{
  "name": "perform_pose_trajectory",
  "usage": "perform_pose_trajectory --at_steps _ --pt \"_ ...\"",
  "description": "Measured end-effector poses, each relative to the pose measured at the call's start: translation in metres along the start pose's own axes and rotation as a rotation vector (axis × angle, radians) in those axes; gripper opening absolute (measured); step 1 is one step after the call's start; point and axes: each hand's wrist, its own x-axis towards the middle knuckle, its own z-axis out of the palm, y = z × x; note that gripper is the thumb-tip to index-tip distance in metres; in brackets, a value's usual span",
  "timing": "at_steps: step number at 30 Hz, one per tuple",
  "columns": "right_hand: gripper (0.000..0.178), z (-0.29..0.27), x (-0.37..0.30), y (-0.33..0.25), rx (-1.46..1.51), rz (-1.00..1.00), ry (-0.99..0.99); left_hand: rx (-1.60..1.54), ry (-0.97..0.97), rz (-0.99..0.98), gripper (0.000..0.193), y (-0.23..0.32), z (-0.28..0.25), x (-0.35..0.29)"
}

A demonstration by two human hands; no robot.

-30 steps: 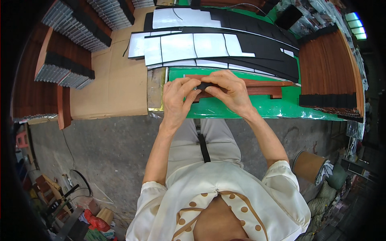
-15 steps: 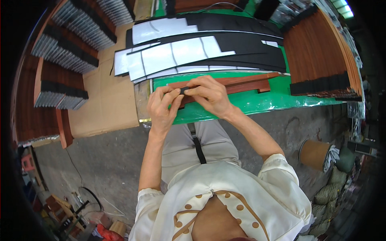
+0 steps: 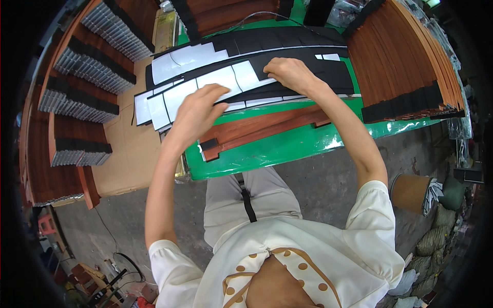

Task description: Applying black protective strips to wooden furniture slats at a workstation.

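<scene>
The left hand (image 3: 196,111) spreads thumb and fingers apart over white-and-black sheets (image 3: 244,76). The right hand's (image 3: 294,74) fingertips overlap them; pinching, cannot tell.

We're riding on the wearer's head, peering steeply down through one wide fisheye: white shirt (image 3: 328,251) close beneath us, green worktop (image 3: 287,147) farther off, straight edges bowing toward the rim.
</scene>
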Motion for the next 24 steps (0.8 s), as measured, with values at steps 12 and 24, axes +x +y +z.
perform_pose_trajectory --at_steps 12,24 --pt "0.006 0.023 0.013 0.028 -0.278 -0.423 -0.230 0.547 -0.249 0.262 0.042 -0.042 0.079 0.056" --pt "0.021 -0.003 -0.001 0.040 0.894 0.575 -0.139 0.066 -0.301 -0.032 0.033 -0.034 0.061 0.073"
